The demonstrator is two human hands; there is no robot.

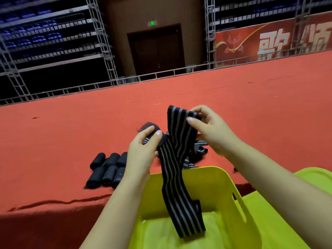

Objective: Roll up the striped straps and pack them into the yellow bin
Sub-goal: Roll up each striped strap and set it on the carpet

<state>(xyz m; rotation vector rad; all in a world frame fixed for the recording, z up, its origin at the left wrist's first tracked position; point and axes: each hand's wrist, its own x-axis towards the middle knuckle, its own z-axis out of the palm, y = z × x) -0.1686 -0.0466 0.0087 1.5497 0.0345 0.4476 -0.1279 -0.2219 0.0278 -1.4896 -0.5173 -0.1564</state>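
Note:
A long black strap with grey stripes (175, 169) hangs unrolled between both hands, and its lower end trails down into the yellow bin (221, 193) in front of me. My right hand (210, 130) pinches the strap's top end between thumb and fingers. Lower down, my left hand (143, 150) grips the strap at its left edge. Several rolled straps (107, 169) lie in two rows on the red surface to the left. A loose heap of unrolled straps (195, 150) lies behind my hands, partly hidden.
The red carpeted platform (71, 132) stretches far ahead to a metal railing (125, 80). A yellow lid or second bin (316, 178) sits at the right edge. The platform's front edge drops into shadow at lower left.

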